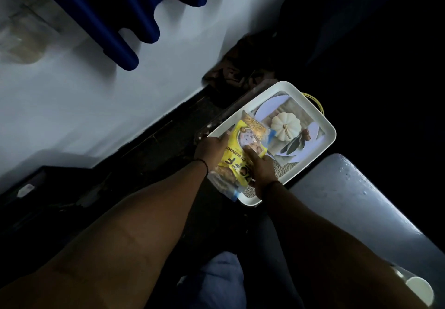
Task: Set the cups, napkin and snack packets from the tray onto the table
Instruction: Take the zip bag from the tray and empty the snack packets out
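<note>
A yellow plastic snack packet point(234, 158) sat over the near left corner of a white rectangular tray point(330, 125) printed with a pale pumpkin. The left hand point(212, 148) gripped the packet's left edge; the right hand point(261, 169) held its right side, fingers curled. A second clear packet point(255, 125) lay just beyond. A pale surface point(361, 202) ran beside the tray's right edge, a white cup point(419, 289) at its near end.

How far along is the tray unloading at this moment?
Done: one cup stands on the table. In hand: left hand and right hand hold the yellow snack packet over the tray. Left: another packet remains; no napkin visible.
</note>
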